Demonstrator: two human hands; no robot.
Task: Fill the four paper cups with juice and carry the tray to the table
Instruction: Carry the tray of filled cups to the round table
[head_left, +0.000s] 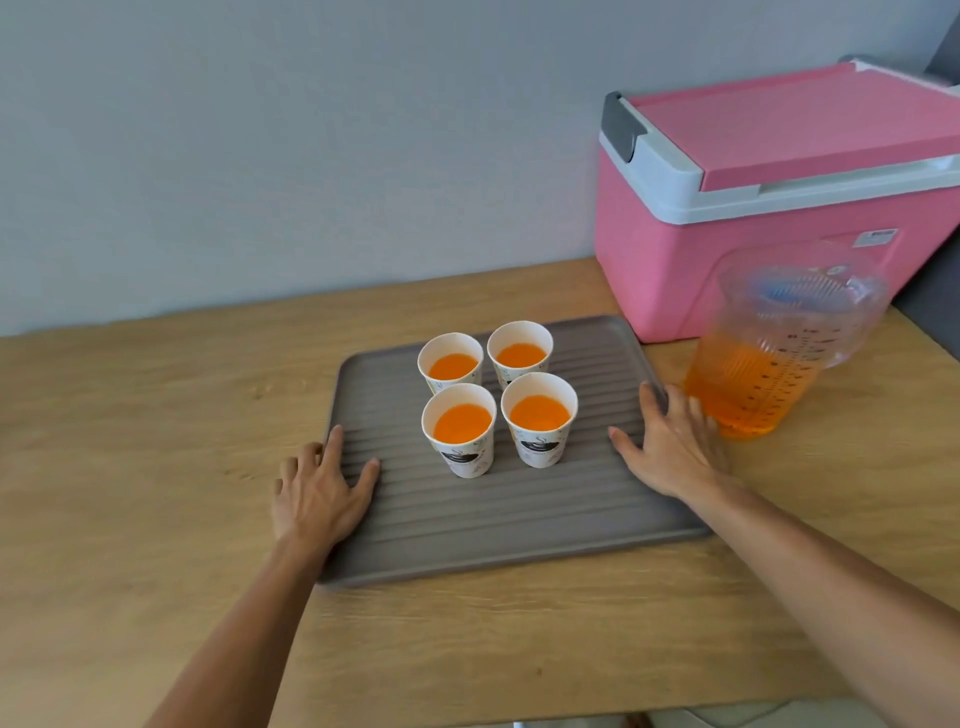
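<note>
Several white paper cups (460, 428) stand in a two-by-two cluster on a grey ribbed tray (498, 519), each holding orange juice. The tray lies flat on a wooden counter (130, 441). My left hand (319, 493) rests on the tray's left edge, fingers spread, thumb on the ribbed surface. My right hand (672, 444) lies on the tray's right edge, fingers spread over the rim. A clear plastic jug (774, 353) with orange juice in its lower part stands on the counter just right of the tray, close to my right hand.
A pink cooler box (769, 208) with a shut lid sits at the back right against the grey wall. The counter's front edge runs along the bottom of the view, with floor below it.
</note>
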